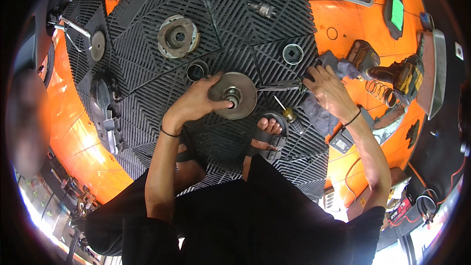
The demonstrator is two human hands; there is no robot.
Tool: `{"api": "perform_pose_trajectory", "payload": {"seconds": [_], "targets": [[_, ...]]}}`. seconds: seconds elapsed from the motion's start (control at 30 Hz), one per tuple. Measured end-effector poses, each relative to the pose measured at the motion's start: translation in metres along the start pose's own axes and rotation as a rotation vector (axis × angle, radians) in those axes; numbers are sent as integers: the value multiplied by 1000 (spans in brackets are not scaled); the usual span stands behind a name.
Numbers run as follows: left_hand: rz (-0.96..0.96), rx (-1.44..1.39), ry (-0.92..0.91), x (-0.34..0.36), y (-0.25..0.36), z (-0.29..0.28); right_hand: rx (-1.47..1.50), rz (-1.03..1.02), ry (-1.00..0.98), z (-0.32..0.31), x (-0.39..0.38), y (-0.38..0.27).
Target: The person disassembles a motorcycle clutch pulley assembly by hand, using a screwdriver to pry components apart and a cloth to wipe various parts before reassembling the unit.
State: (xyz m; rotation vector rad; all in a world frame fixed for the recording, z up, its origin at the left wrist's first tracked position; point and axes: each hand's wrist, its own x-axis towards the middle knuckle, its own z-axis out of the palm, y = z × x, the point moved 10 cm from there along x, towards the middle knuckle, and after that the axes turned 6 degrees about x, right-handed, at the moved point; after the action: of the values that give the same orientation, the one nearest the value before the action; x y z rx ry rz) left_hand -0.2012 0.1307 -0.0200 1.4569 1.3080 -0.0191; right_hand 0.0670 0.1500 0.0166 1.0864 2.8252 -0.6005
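1. From my remote place I look down through the head camera, and I find the disc (247,99) near the middle of the view, over the black mat (142,76), ahead of the sandals (267,139)
2. My left hand (194,100) is clamped on the left side of the disc: the thumb reaches onto the hub (232,93), and the fingers are at the upper left rim
3. I cannot tell if the disc rests fully on the mat or is a little raised
4. My right hand (329,89) is to the right of the disc and apart from it, with its fingers bent down near the end of a thin metal tool (274,88)
5. The fingertips there are partly hidden, so I cannot tell if they are together on this tool
6. Under and beside the right hand I see a dark cloth (319,115), and just left of the cloth a screwdriver (290,115)
7. Near the left hand a ring (188,71) is on the mat, and beyond it a round part (169,44)
8. At the right, on the orange floor (402,44), are a spring (387,96) and a drill (406,77)
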Motion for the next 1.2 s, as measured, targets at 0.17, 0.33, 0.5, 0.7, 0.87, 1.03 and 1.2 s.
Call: {"api": "perform_pose_trajectory", "payload": {"seconds": [0.17,0.33,0.5,0.7,0.87,1.03,1.2], "targets": [[-17,38,3,-1,2,-2,131,177,82,-7,-32,-1],[15,39,25,-1,-8,2,567,477,422,-16,-72,2],[-2,5,2,1,-6,4,1658,947,633,48,-106,46],[6,45,15,1,5,3,2305,916,669,88,-93,83],[-14,-12,5,-1,-4,5,2393,916,607,77,-82,70],[-17,-49,-2,-1,-3,6,2464,808,596,76,-82,65],[2,77,40,-2,0,2,2563,690,640,85,-89,43]]}}
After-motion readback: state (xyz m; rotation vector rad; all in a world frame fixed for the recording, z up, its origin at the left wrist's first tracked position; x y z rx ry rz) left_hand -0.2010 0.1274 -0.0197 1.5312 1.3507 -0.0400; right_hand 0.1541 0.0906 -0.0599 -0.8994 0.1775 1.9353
